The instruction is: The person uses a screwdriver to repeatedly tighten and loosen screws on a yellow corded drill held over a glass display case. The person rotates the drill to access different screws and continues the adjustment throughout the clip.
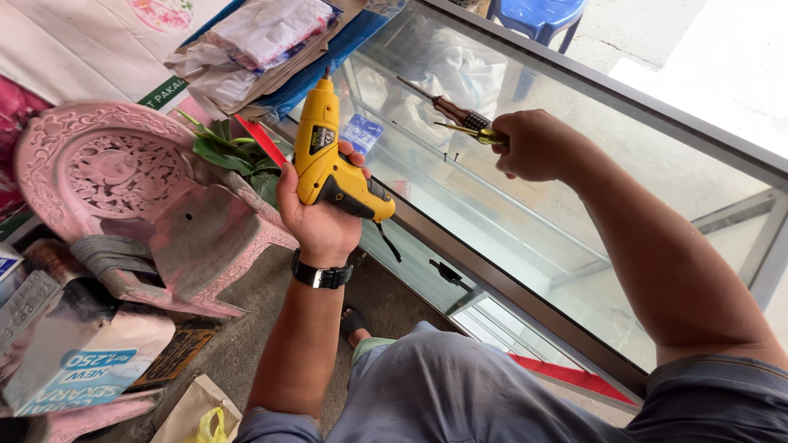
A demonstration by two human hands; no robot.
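The yellow cordless drill [332,160] sits upright in the left hand [316,215], held beside the near metal edge of the glass display case [525,205], nose pointing up and away from the person. Its body is yellow with a black grip section and a dark label on the side; a short bit projects from the nose. The left hand is wrapped around the grip, fingers closed on it, and a black wristwatch [322,275] sits on that wrist. The right hand [533,146] is closed in a fist above the glass top, gripping a screwdriver [460,119] with a dark and yellowish handle, shaft aimed away toward the far side. The step in hand appears to be a tool selection or changeover over the case. The next move likely calls for steady control of both tools near the glass. Left of the drill stand a pink plastic chair [123,176] and green leaves [234,156].
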